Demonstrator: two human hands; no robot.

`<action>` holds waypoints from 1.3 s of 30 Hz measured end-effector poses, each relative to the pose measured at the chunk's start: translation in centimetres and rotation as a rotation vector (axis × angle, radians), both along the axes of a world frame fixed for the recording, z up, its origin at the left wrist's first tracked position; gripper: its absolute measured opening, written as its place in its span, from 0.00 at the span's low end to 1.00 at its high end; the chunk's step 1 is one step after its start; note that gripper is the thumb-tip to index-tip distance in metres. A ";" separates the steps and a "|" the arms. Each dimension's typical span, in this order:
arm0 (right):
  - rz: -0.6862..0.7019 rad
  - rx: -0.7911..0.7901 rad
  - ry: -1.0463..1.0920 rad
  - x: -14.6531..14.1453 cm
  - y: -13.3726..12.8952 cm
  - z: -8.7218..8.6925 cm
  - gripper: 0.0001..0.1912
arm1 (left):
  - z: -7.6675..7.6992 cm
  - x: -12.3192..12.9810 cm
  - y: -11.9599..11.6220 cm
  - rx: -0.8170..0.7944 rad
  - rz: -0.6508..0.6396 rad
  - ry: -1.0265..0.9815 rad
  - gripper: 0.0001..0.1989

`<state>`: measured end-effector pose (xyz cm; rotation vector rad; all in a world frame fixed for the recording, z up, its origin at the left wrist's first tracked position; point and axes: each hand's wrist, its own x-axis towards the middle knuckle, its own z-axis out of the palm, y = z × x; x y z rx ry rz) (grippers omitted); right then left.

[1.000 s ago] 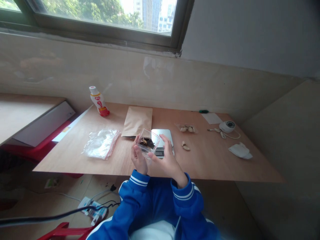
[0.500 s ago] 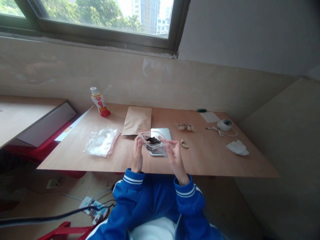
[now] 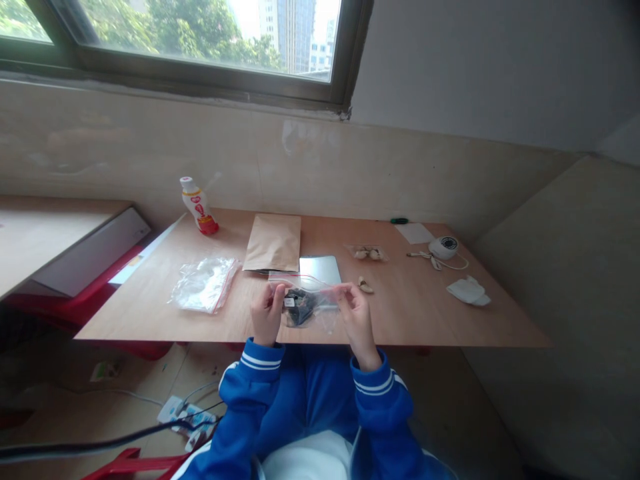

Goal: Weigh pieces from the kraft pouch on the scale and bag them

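A clear zip bag (image 3: 300,308) with dark pieces inside hangs between my two hands over the table's front part. My left hand (image 3: 269,312) pinches its left top corner, and my right hand (image 3: 356,319) pinches the right top corner. Behind the bag lies a flat silver-white device (image 3: 320,270), partly covered by it. The brown paper pouch (image 3: 273,243) rests just behind and left of the device. To the right are a pale curved piece (image 3: 365,286) and a small clear bag of pale pieces (image 3: 367,253).
On the wooden table (image 3: 400,320) are a stack of clear bags (image 3: 204,285), a bottle (image 3: 200,207), a white camera with cable (image 3: 443,247), a crumpled white tissue (image 3: 469,291), a paper sheet (image 3: 415,233) and a green-handled tool (image 3: 399,221).
The bag's mouth was spread wide; now its top edge is drawn nearly straight between my hands. My left hand has moved slightly left and down, and the bag hangs lower.
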<state>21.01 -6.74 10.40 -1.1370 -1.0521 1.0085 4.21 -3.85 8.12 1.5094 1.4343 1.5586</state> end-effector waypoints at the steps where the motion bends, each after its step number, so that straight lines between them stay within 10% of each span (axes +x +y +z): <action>1: -0.003 -0.009 0.068 -0.5 0.1 -0.3 0.15 | 0.5 0.2 -0.1 -0.009 -0.012 0.022 0.20; 8: -0.005 -0.022 0.195 -0.8 0.7 -1.3 0.20 | 3.5 -0.3 0.1 -0.059 -0.001 0.285 0.16; 16: -0.070 0.126 -0.105 0.3 0.2 1.1 0.17 | 4.3 1.1 -1.4 0.092 -0.252 0.108 0.15; 22: -0.128 0.064 0.015 0.3 0.2 0.1 0.20 | 6.6 1.6 -2.5 0.091 -0.013 -0.079 0.12; 39: -0.020 -0.010 -0.020 2.1 -0.8 1.8 0.17 | 4.6 0.4 -1.8 -0.181 -0.039 -0.493 0.15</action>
